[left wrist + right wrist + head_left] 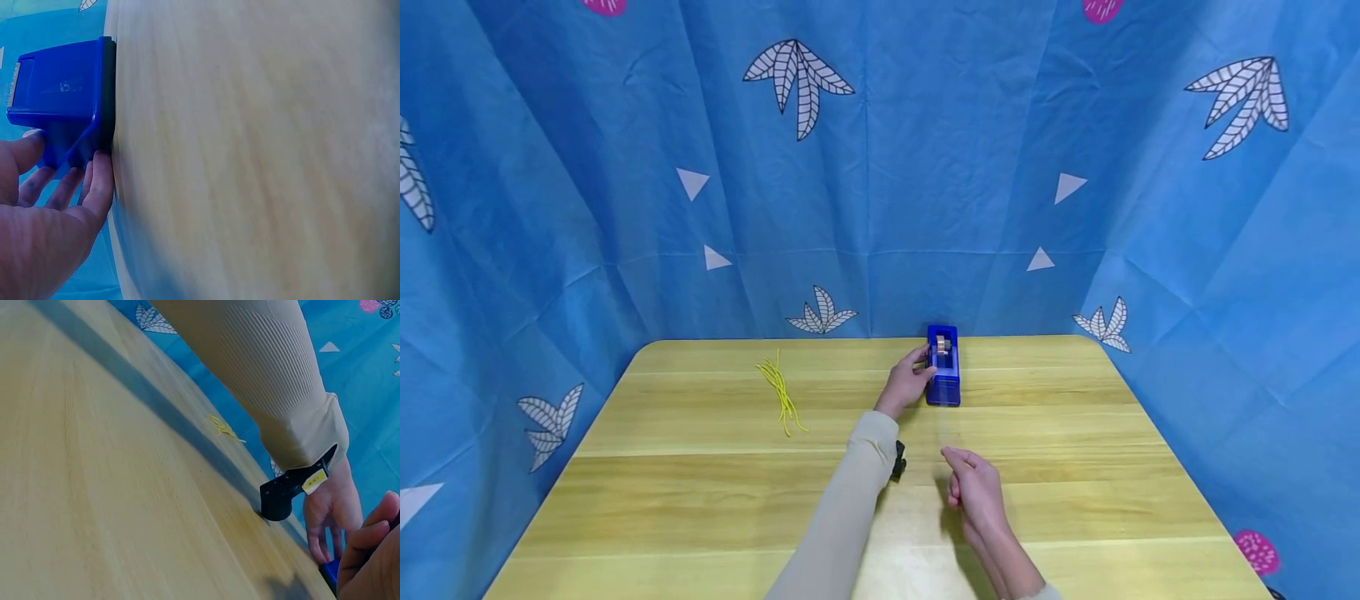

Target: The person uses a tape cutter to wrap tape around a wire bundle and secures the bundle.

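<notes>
A blue tape dispenser with a small roll of tape stands at the far edge of the table. My left hand grips its left side, thumb near the top. In the left wrist view, the fingers curl against the lower part of the dispenser, close to the tabletop. Nearer to me, my right hand pinches the end of a faint, clear strip of tape. This strip runs from the dispenser's front toward the fingertips. The right wrist view shows the right hand only in part.
Several yellow strings lie in a loose bundle on the left of the wooden table. A black wrist camera sits under the left sleeve's cuff. Blue patterned cloth hangs directly behind the table and along its sides.
</notes>
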Demonstrator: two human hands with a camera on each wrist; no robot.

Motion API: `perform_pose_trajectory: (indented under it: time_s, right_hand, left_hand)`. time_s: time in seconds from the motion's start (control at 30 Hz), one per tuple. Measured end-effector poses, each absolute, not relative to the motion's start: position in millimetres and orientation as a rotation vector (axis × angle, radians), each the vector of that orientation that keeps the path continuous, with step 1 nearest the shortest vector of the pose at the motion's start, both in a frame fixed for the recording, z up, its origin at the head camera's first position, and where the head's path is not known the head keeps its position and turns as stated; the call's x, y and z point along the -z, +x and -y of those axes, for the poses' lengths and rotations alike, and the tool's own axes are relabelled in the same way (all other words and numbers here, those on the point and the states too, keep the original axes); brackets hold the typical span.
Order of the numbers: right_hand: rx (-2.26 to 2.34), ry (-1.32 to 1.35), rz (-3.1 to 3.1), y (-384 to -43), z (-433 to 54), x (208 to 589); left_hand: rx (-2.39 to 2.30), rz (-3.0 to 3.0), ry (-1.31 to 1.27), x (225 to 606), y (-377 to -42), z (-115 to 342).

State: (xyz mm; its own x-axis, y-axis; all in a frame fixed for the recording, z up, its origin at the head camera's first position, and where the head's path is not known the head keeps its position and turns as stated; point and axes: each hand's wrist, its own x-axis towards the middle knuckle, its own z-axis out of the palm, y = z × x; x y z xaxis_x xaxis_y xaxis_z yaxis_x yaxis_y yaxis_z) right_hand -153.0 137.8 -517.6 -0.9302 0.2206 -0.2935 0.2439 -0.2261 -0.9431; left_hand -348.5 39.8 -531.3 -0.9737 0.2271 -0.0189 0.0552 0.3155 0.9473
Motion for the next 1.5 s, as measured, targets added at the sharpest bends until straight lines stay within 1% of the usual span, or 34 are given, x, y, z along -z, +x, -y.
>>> perform_pose_trajectory:
  time_s: [0.5, 1.5]
  right_hand:
    - [2.370, 0.539, -1.922, -143.9, -140.3, 515.3]
    - [2.369, 0.555, -1.824, -117.3, -141.9, 513.2]
  left_hand:
    - [-1.730, -2.428, 0.252, 530.0, -347.2, -40.9]
    - [-1.741, -2.420, 0.238, 533.4, -349.9, -43.9]
